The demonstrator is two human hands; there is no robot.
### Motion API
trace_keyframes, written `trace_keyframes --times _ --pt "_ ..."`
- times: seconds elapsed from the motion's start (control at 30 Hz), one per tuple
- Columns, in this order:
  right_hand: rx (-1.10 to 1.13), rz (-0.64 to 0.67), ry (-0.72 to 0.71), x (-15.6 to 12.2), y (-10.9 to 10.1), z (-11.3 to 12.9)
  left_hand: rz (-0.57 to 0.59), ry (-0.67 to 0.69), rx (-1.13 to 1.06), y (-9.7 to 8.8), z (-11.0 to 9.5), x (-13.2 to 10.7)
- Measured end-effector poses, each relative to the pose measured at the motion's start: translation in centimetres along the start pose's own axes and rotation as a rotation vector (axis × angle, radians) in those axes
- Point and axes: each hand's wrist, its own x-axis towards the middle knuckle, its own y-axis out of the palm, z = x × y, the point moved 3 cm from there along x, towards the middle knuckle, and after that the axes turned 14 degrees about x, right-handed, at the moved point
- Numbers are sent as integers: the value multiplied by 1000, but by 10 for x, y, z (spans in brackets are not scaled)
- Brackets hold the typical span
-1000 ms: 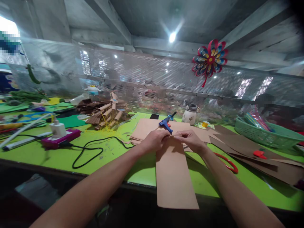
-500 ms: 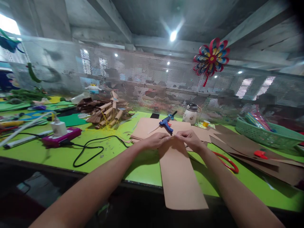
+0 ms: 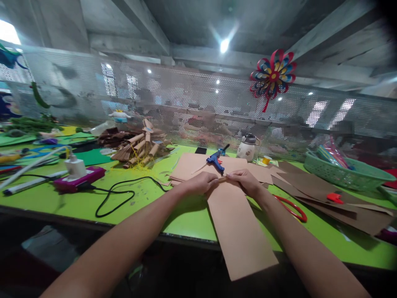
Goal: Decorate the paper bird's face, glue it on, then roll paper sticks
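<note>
A long strip of brown kraft paper (image 3: pixel 240 229) lies on the green table (image 3: pixel 139 198) and hangs over its near edge. My left hand (image 3: pixel 201 183) and my right hand (image 3: pixel 245 182) both pinch the strip's far end, fingers closed on a narrow fold there. Just behind my hands a blue glue gun (image 3: pixel 215 159) rests on a stack of brown paper sheets (image 3: pixel 189 165).
Red-handled scissors (image 3: pixel 290 209) lie right of the strip, beside more brown sheets (image 3: pixel 325 198) and a green basket (image 3: pixel 344 174). A white jar (image 3: pixel 246 149), a heap of rolled paper pieces (image 3: pixel 138 147), a purple power strip (image 3: pixel 77 180) and its black cable (image 3: pixel 118 196) stand at the left. A perforated screen (image 3: pixel 186 103) carries a paper pinwheel (image 3: pixel 273 76).
The strip's near end has swung to the right over the table edge, while both hands stay pinched on its far end, shifted slightly.
</note>
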Motion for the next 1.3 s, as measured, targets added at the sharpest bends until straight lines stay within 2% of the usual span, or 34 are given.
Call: trace_keyframes --times 0.13,0.47,0.73,1.03,1.17,1.3 --pt "53 -7 20 1 1 -3 -21 -38 30 1 0 -1" --pt "-38 -34 -47 -1 -6 6 131 -48 -255 -6 9 -3" --pt "-19 39 -67 -8 -4 17 82 -13 -331 -14 -4 -5" --pt "-31 -12 -83 -5 -6 16 35 -72 -362 -14 -3 -3" --pt "-32 -6 -96 -7 -4 18 88 -112 -402 -13 -5 -5" --pt "-104 22 -66 -9 1 18 143 -92 -409 -10 -9 -8"
